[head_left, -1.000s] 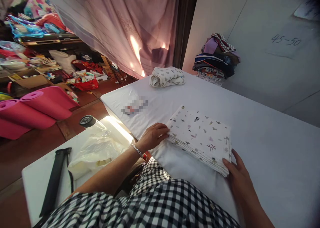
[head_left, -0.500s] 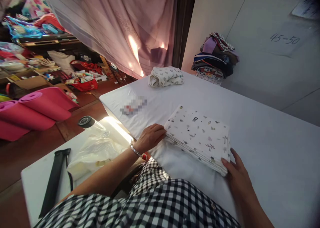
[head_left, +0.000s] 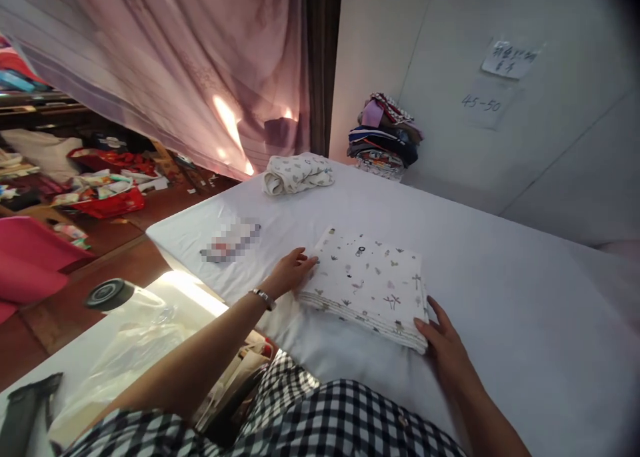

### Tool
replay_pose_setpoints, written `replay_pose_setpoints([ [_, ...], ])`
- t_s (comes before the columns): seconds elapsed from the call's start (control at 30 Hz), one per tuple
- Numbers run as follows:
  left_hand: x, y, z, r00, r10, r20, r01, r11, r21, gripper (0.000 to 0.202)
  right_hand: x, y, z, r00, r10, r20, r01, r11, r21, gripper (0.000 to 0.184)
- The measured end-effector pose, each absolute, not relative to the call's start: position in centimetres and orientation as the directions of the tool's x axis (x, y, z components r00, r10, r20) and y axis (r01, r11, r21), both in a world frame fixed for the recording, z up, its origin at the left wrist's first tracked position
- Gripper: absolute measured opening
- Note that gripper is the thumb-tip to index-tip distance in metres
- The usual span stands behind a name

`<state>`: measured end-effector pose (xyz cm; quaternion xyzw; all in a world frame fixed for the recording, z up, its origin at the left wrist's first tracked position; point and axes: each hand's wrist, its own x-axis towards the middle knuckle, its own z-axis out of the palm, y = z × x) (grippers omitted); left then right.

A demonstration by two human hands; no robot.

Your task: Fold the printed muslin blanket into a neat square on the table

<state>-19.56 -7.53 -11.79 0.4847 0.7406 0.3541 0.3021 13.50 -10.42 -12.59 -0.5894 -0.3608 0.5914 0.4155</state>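
Far left, at nine o'clock: red basket (head_left: 107, 203) heaped with bright packets. Nearer: clear plastic bag (head_left: 125, 357), contents unclear. Barely shifts since a second ago: left hand (head_left: 290, 273) now stretches its fingers flat and close against the nine o'clock edge of the folded printed cloth (head_left: 367, 283), mid-table. Right hand (head_left: 445, 350), fingers spread, braces the five o'clock corner.

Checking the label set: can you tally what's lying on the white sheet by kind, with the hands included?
folded printed cloth stack: 1
loosely rolled printed cloth: 1
pile of mixed coloured clothes: 1
blurred flat item: 1
hands: 2, left hand and right hand, each at an edge of the stack
Total: 6
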Motion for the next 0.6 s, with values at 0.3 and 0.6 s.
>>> replay_pose_setpoints([
  [0.3,-17.5,-1.4,-7.7,0.282,0.718,-0.637,-0.205,0.693,0.691,0.025,15.5,-8.8,-10.4,0.013,0.947,-0.322,-0.136,-0.318,-0.938,0.084],
  [0.6,-12.6,9.5,-0.9,0.282,0.905,-0.319,-0.266,0.393,0.88,0.031,19.9,0.9,-2.6,0.206,0.976,0.065,-0.109,0.089,-0.99,0.087],
])
